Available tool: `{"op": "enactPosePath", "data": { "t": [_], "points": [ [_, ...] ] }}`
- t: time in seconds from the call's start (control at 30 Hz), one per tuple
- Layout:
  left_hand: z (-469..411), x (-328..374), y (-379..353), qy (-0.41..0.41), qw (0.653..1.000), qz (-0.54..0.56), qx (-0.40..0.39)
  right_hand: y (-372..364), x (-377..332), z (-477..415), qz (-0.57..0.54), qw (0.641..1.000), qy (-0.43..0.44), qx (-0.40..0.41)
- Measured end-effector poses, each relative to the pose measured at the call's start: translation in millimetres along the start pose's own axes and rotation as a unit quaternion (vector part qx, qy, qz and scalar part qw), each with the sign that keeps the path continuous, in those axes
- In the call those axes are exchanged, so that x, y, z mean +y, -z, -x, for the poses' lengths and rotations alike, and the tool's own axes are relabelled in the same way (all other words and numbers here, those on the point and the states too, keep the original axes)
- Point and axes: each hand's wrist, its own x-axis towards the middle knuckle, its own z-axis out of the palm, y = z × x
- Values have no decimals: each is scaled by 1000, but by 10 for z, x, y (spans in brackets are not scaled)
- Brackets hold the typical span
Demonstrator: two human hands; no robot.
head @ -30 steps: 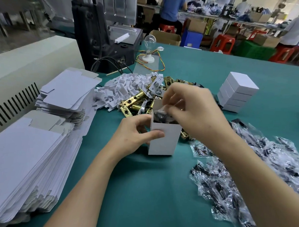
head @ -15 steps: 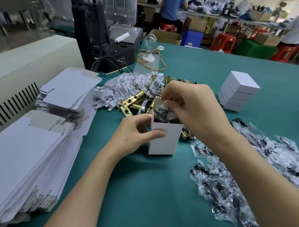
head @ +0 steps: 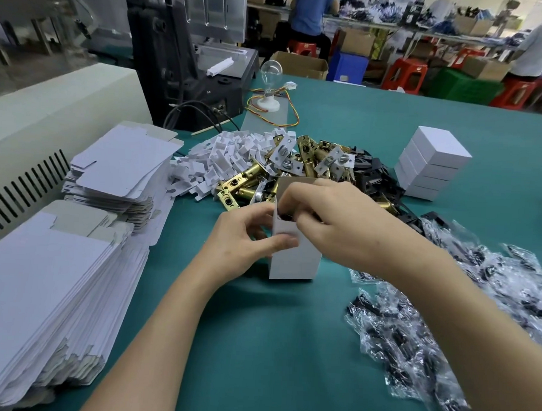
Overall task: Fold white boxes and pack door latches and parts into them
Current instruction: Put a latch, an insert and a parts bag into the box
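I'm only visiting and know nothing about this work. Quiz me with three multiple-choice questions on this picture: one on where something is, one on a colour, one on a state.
1. Where do the flat box blanks lie?
A. on the person's left
B. on the person's right
C. on the floor

2. What colour is the table?
A. red
B. teal green
C. yellow

3. How is the white box between the hands?
A. lying flat, closed
B. upright, top open
C. crushed

Answers:
1 A: the stacks sit on the left-arm side.
2 B: the bare surface shows it.
3 B: the left hand grips its side and the right hand is at its open top.
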Motion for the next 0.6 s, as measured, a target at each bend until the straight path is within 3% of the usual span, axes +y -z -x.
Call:
{"op": "enactPosePath", "data": {
  "t": [0.03, 0.1, 0.2, 0.4, 0.5, 0.6],
  "points": [
    [3, 8, -5, -10, 1000, -8, 15, 6, 17, 22, -20, 999, 4, 32],
    [5, 10, -12, -32, 996, -50, 66, -22, 98, 93, -59, 984, 7, 168],
    [14, 29, -26, -48, 987, -76, 135, -178, 243, 258, -138, 933, -46, 330],
    [42, 55, -110, -105, 975, -89, 173, -576, 381, 406, -314, 890, -127, 305],
    [62, 43, -108, -111, 975, -86, 174, -582, 395, 322, -339, 872, -125, 329],
    [70, 81, -99, -115, 978, -86, 152, -597, 424, 226, -330, 881, -109, 320]
  ]
}}
